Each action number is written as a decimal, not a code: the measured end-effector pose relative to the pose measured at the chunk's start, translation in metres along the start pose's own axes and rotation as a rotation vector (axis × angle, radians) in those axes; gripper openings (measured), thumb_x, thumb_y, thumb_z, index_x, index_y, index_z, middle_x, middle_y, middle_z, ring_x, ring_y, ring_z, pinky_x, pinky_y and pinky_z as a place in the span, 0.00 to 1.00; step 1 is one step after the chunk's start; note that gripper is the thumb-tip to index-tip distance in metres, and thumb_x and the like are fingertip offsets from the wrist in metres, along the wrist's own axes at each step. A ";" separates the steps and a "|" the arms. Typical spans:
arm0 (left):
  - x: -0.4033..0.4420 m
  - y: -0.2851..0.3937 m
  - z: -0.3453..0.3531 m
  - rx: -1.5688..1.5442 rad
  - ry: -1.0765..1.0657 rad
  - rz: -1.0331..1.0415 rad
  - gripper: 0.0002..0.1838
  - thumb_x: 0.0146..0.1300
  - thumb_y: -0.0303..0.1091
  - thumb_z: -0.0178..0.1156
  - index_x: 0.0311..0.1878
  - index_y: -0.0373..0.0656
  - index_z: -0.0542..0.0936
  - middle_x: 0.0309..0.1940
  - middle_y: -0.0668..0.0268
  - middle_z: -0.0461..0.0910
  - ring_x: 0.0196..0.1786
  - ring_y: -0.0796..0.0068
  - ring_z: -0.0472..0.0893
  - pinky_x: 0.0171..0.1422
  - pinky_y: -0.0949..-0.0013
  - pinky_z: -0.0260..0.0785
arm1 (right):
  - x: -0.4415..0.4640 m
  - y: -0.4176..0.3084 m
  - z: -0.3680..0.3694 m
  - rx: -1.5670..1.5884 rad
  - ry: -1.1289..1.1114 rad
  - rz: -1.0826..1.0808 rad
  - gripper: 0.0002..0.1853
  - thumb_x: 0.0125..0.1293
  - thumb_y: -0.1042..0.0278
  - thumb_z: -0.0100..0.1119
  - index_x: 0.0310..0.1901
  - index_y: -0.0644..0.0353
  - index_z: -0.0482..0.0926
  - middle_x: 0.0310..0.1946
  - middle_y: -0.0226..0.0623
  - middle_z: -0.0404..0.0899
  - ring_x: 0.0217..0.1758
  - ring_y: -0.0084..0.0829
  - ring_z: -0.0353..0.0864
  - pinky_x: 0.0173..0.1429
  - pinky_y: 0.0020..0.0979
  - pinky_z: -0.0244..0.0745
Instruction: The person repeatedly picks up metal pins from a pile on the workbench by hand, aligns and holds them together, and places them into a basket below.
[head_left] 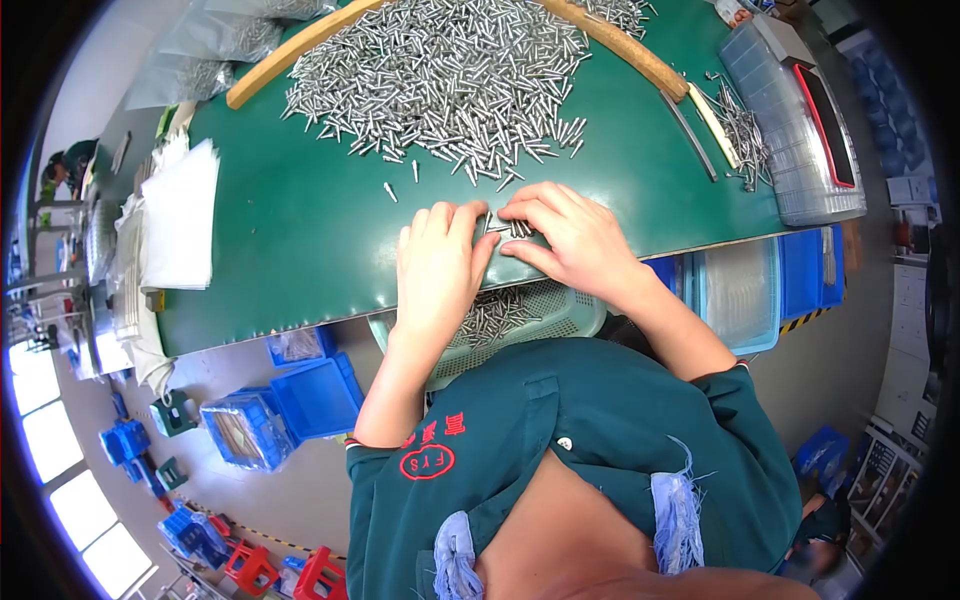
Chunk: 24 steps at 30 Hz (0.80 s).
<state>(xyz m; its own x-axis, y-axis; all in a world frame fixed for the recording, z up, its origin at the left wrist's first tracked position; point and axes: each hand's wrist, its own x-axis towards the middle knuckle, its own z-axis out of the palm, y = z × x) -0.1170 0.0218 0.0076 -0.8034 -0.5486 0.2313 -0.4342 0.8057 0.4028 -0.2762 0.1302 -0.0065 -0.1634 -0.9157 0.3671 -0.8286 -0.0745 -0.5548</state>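
At the near edge of the green table (300,250), both hands are close together. My left hand (437,262) is closed, thumb and index finger pinching a small metal pin (488,222). Beside it, my right hand (572,238) curls its fingers and thumb round several small metal pins (520,229). Beyond the hands lies a large heap of silvery metal pins (440,75), with a few loose ones at its near side. Below the table edge, a light green basket (590,312) holds more pins (497,316), partly hidden by my left hand and forearm.
Wooden strips (290,60) border the heap. White sheets (182,220) lie at the left, plastic bags of pins (205,75) behind them. At the right are a clear plastic box (775,130), a metal bar (690,137) and thin metal pieces (742,135). Blue bins (320,395) stand below.
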 end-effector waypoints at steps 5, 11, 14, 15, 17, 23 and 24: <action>-0.006 -0.004 0.004 -0.018 -0.015 0.006 0.12 0.60 0.33 0.68 0.46 0.44 0.81 0.37 0.65 0.77 0.42 0.63 0.77 0.49 0.61 0.67 | 0.001 -0.004 0.003 -0.040 -0.008 0.011 0.14 0.59 0.58 0.70 0.43 0.54 0.82 0.44 0.28 0.77 0.45 0.33 0.80 0.48 0.36 0.78; -0.009 -0.004 -0.001 -0.031 -0.022 0.030 0.11 0.60 0.32 0.67 0.46 0.44 0.80 0.37 0.64 0.77 0.43 0.62 0.77 0.50 0.60 0.67 | -0.001 -0.001 0.005 -0.056 0.025 -0.015 0.11 0.60 0.61 0.69 0.40 0.54 0.82 0.43 0.27 0.77 0.44 0.32 0.79 0.46 0.35 0.78; -0.011 -0.003 -0.004 -0.068 -0.045 0.029 0.11 0.61 0.31 0.67 0.46 0.43 0.80 0.38 0.64 0.78 0.43 0.62 0.77 0.50 0.60 0.67 | 0.000 -0.001 0.005 -0.055 0.034 -0.009 0.09 0.60 0.62 0.69 0.39 0.54 0.82 0.42 0.27 0.77 0.44 0.31 0.79 0.46 0.34 0.78; -0.011 -0.003 -0.004 -0.084 -0.039 0.017 0.11 0.61 0.31 0.66 0.46 0.44 0.81 0.38 0.64 0.78 0.44 0.62 0.77 0.50 0.60 0.67 | 0.000 -0.001 0.006 -0.053 0.041 -0.005 0.09 0.60 0.62 0.69 0.39 0.54 0.82 0.42 0.27 0.77 0.43 0.31 0.79 0.46 0.34 0.78; -0.012 -0.003 -0.003 -0.118 -0.031 -0.009 0.10 0.61 0.31 0.66 0.45 0.44 0.81 0.39 0.64 0.78 0.44 0.62 0.77 0.50 0.60 0.67 | -0.001 -0.001 0.006 -0.047 0.047 0.001 0.09 0.60 0.63 0.69 0.39 0.54 0.82 0.42 0.27 0.78 0.43 0.31 0.79 0.46 0.34 0.78; -0.008 -0.005 -0.003 -0.079 -0.064 0.080 0.12 0.61 0.32 0.66 0.48 0.46 0.81 0.40 0.65 0.76 0.44 0.61 0.76 0.51 0.59 0.68 | -0.006 0.001 0.002 -0.018 0.021 -0.003 0.09 0.60 0.63 0.69 0.39 0.54 0.82 0.40 0.28 0.79 0.43 0.33 0.79 0.45 0.35 0.77; -0.008 -0.005 -0.002 -0.074 -0.057 0.066 0.11 0.61 0.31 0.66 0.47 0.46 0.82 0.39 0.65 0.76 0.44 0.61 0.76 0.51 0.59 0.68 | -0.007 0.001 0.001 -0.013 0.014 -0.005 0.09 0.60 0.63 0.69 0.40 0.53 0.82 0.40 0.28 0.79 0.43 0.33 0.79 0.46 0.36 0.77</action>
<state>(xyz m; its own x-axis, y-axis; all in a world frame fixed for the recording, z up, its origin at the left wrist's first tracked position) -0.1073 0.0220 0.0059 -0.8519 -0.4800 0.2096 -0.3503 0.8196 0.4534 -0.2759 0.1361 -0.0101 -0.1665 -0.9096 0.3806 -0.8364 -0.0741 -0.5430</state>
